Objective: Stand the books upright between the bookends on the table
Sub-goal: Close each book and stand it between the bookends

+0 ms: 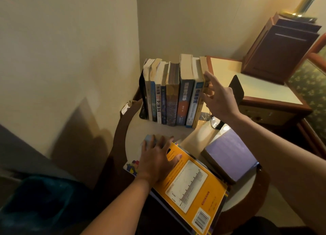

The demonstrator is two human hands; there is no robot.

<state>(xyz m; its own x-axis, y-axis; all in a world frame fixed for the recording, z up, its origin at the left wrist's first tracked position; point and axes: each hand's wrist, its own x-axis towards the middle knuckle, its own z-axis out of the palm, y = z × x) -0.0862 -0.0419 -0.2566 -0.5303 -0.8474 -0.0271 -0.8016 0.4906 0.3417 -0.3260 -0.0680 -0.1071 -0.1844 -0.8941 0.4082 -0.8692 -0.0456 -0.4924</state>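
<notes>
Row of books (172,97) on the table (139,130), left bookend (142,93) against it, right bookend (237,86) apart; large book (192,181) and thick book (231,155) lie flat in front

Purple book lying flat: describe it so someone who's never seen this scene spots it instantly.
Start at the round table with the dark wooden rim. In front of the row of upright books, the left hand rests on an orange book. The purple book lies right of it: thick, plain-covered, with no hand on it.
</notes>
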